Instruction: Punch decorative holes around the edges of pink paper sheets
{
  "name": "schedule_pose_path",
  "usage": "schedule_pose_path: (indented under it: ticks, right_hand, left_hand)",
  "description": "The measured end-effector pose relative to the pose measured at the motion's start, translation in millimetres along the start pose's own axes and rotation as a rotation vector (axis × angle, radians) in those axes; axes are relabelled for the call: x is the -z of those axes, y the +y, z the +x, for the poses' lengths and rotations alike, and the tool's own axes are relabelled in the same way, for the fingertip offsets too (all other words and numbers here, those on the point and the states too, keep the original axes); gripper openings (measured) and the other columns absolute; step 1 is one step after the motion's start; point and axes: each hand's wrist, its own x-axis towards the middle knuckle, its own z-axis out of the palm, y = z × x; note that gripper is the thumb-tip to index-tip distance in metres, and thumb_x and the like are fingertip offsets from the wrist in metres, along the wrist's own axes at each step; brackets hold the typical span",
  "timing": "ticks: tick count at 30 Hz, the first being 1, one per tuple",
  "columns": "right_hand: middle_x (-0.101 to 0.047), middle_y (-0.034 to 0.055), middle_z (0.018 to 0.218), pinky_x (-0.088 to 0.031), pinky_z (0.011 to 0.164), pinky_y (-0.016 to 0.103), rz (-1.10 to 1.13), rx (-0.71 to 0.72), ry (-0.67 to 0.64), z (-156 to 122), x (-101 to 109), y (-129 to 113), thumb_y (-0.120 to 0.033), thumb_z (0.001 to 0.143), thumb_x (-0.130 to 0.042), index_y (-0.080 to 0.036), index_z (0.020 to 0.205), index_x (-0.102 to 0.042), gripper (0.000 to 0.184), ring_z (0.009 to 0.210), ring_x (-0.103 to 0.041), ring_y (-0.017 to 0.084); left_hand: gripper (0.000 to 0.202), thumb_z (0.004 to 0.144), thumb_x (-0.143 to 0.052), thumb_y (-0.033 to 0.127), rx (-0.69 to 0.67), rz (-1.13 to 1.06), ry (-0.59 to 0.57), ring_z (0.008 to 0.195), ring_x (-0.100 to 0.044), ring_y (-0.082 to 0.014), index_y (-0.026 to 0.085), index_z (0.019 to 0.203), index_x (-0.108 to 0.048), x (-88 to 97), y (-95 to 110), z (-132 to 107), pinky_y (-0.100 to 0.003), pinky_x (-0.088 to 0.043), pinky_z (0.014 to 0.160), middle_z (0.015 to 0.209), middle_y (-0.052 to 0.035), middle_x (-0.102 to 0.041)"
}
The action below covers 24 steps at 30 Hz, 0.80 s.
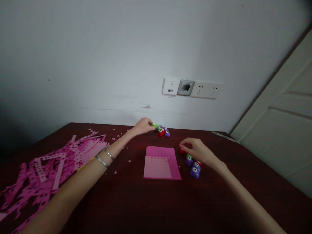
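Note:
My left hand [144, 125] is at the back of the table, its fingers closed on a green craft punch [154, 124] with a white round top. Beside it stands a cluster of small punches in red, purple and green, among them a red punch [161, 132]. Over on the right, my right hand [195, 148] pinches a red craft punch [181, 151], partly hidden by the fingers. Below that hand sit several more punches, including a purple punch [195, 172]. Between the hands lies a magenta sheet [161, 151], with a smaller pale pink sheet [157, 168] on top, punched along its upper edge.
A heap of punched pink paper strips [58, 165] covers the table's left side, with tiny paper bits scattered nearby. Behind the dark red table [136, 204] rises a white wall with socket plates [206, 90]. A white panelled door [290, 113] stands to the right.

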Motion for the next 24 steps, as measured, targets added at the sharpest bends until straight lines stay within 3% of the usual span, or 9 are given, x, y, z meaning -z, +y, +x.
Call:
schedule_pose_path:
  ticks: [5,10,17,24]
  right_hand:
    - [-0.069,0.0057,0.087,-0.046,0.071,0.03,0.053,0.042,0.021,-2,7,-5,-0.025,0.081,-0.051,-0.019,0.085,-0.068,0.019,0.078,-0.062,0.019]
    - [-0.068,0.0048,0.086,-0.046,0.066,0.028,0.111,0.079,-0.008,-5,9,-16,-0.025,0.081,-0.052,-0.018,0.086,-0.068,0.019,0.075,-0.061,0.017]
    - [-0.067,0.0037,0.083,-0.046,0.065,0.026,0.263,0.087,-0.102,-8,-1,-37,-0.027,0.078,-0.058,-0.017,0.092,-0.067,0.019,0.072,-0.059,0.014]
    - [-0.065,0.0031,0.089,-0.046,0.068,0.027,0.338,0.155,-0.146,-12,-7,-50,-0.027,0.074,-0.064,-0.019,0.097,-0.064,0.024,0.077,-0.058,0.015]
  left_hand:
    - [0.024,0.069,-0.056,0.038,-0.168,-0.129,-0.158,0.07,-0.051,-0.0127,0.016,0.075,-0.064,33.8,33,-47,-0.024,-0.037,0.063,0.075,-0.0021,-0.062]
    - [0.021,0.069,-0.058,0.034,-0.304,-0.165,-0.277,0.074,-0.052,-0.0131,0.018,0.081,-0.066,32.5,54,-81,-0.025,-0.038,0.068,0.081,-0.0024,-0.062]
    - [0.021,0.068,-0.06,0.03,-0.345,-0.201,-0.383,0.082,-0.054,-0.0156,0.02,0.085,-0.068,22.4,63,-90,-0.028,-0.039,0.079,0.087,-0.0039,-0.063]
    - [0.022,0.07,-0.06,0.034,-0.372,-0.223,-0.397,0.079,-0.053,-0.0152,0.019,0.084,-0.067,22.2,66,-92,-0.028,-0.039,0.075,0.083,-0.0039,-0.062]
